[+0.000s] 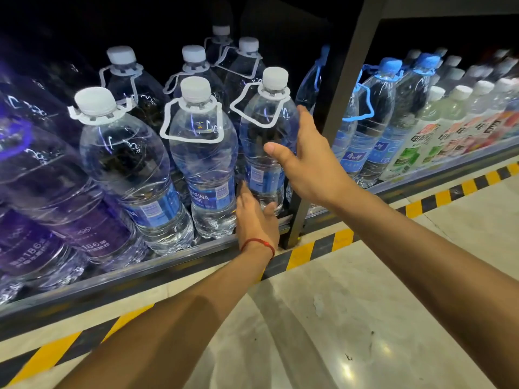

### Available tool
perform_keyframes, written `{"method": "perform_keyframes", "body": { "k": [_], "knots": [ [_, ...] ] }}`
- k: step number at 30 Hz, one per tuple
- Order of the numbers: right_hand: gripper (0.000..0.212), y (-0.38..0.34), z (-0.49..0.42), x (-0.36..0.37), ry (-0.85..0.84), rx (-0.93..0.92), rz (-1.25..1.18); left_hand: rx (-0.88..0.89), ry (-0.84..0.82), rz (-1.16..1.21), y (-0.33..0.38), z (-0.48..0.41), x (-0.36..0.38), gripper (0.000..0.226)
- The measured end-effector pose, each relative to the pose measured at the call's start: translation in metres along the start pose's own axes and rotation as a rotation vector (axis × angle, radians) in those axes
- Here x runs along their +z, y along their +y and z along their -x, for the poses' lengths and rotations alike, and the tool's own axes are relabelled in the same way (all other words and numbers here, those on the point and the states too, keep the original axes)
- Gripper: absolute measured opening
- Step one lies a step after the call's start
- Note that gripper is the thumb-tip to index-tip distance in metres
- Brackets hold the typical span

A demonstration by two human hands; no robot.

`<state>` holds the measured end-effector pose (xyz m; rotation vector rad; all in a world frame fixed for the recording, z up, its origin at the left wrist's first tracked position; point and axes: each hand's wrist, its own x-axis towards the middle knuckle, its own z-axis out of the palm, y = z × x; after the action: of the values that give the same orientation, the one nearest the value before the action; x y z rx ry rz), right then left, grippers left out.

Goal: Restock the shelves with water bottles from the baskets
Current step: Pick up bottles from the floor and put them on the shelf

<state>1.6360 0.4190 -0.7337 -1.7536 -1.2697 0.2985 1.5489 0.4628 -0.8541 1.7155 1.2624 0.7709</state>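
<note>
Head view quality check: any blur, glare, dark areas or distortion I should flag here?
Head view: left-edge bottles smeared and purple-tinted, far-right bottles soft; left hand, right hand and the bottle between them sharp. Head view: shelf back near black, small glare spots on floor, post leaning as if from wide-angle distortion.

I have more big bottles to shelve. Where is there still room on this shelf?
Front row is packed from the purple bottles to the post; right of it is crowded too. The only likely gap is the dark back-left corner, behind them, left of the rear bottle.
</note>
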Motion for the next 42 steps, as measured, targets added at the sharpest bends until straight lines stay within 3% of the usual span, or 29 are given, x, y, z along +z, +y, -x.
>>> {"method": "perform_keyframes", "body": {
  "k": [3, 10, 17, 21, 27, 32, 36, 39, 42],
  "knots": [
    [0.062, -0.002, -0.001, -0.003, 0.007, -0.027, 0.063, -0.002, 0.043, 0.011, 0.000, 0.003, 0.006, 0.078],
    [0.057, 0.000, 0.009, 0.000, 0.258, -0.119, 0.093, -0.005, 0.021, -0.029, 0.001, 0.000, 0.004, 0.080],
    [0.048, 0.006, 0.009, -0.004, 0.292, -0.099, 0.094, 0.017, 0.089, -0.070, -0.003, 0.003, 0.009, 0.080],
    [0.052, 0.003, 0.011, -0.003, 0.295, -0.072, 0.111, 0.019, 0.100, -0.103, 0.000, 0.004, 0.009, 0.080],
    [0.052, 0.005, 0.029, -0.009, 0.146, -0.051, 0.061, 0.080, 0.046, -0.080, -0.004, 0.006, 0.002, 0.083],
    [0.035, 0.009, 0.053, -0.012, 0.287, -0.166, 0.282, 0.210, -0.042, 0.011, -0.006, 0.032, -0.028, 0.075],
    [0.036, 0.019, 0.072, -0.014, 0.190, -0.270, 0.487, 0.566, -0.103, -0.351, -0.003, 0.043, -0.077, 0.046],
    [0.038, 0.023, 0.082, -0.018, 0.155, -0.299, 0.670, 0.813, -0.110, -0.751, 0.009, 0.039, -0.103, 0.037],
    [0.037, 0.027, 0.092, -0.028, 0.129, -0.304, 0.789, 0.931, -0.170, -1.016, 0.020, 0.035, -0.111, 0.037]
  ]
}}
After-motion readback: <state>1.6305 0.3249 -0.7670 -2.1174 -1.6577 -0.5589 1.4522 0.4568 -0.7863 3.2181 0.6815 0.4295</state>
